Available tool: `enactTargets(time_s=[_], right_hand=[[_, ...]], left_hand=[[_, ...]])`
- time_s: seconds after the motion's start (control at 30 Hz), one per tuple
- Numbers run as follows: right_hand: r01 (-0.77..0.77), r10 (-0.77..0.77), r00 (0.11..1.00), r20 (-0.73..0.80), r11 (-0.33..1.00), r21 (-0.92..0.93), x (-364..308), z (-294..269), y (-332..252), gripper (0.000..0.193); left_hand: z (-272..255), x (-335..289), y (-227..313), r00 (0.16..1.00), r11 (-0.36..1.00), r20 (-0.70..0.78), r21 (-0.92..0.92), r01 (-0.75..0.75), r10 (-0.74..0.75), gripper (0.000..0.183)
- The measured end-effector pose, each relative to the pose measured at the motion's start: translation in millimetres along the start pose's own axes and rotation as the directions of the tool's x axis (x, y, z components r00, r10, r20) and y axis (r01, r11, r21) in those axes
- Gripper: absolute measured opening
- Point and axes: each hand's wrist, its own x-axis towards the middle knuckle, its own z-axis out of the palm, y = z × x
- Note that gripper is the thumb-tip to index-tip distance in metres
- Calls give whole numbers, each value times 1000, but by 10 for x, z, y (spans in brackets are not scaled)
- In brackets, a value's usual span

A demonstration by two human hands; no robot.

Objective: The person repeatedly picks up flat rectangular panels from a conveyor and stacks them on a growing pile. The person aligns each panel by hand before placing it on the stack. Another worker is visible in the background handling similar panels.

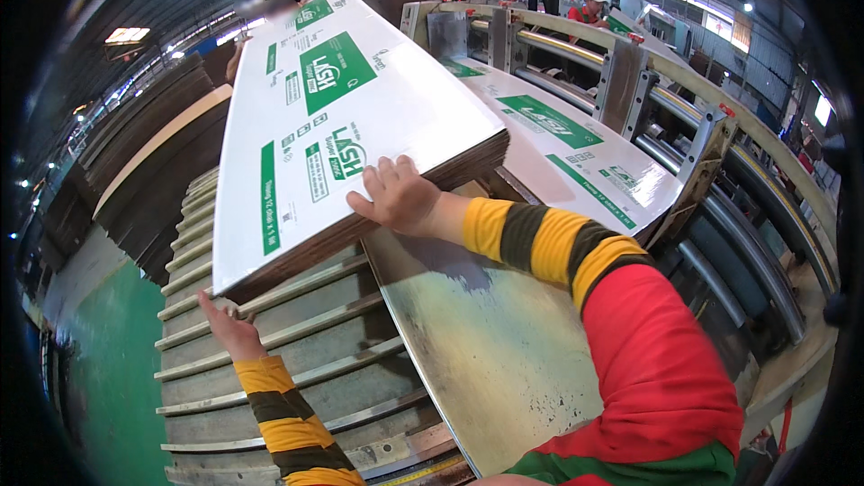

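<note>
A thick stack of white cardboard sheets with green print (423, 117) lies tilted in front of me, its long side running away from me. My right hand (396, 198) grips the near edge, fingers spread over the top sheet and palm against the brown layered side. At the near left corner, my left hand (236, 328) holds the stack from below, one finger pointing up beside the corner and the others curled under the edge. Another person's hand (236, 58) is at the stack's far left side.
Below the stack runs a slatted rack (297, 333), with a worn metal plate (486, 333) to its right. More printed sheets (576, 144) lie by a machine with steel rollers (747, 252). Brown cardboard piles (171, 144) stand left, beside a green floor (112, 369). A person (589, 11) stands behind the machine.
</note>
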Motion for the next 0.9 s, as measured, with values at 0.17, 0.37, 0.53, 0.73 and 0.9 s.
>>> enactTargets(time_s=[0.17, 0.37, 0.53, 0.73, 0.9], right_hand=[[80, -75, 995, 60, 994, -79, -13, -654, 195, 22], [21, 1, 931, 366, 998, -56, -239, -1509, 509, 43], [-227, 249, 811, 530, 968, -108, -460, -2193, 622, 57], [-704, 698, 619, 359, 696, -139, -549, -3293, 16, 43], [-964, 887, 234, 397, 264, -21, -506, -4052, -1677, 35]], left_hand=[[-127, 253, 105, 897, 907, 295, 365, 211, -328, 67], [-55, -20, 462, 505, 884, 746, 242, 400, -433, 39], [438, -613, 789, 494, 857, 730, 247, 453, -472, 26], [541, -1416, 828, 516, 927, 769, 313, 208, -376, 22], [308, -1629, 1062, 555, 912, 725, 352, 212, -408, 29]])
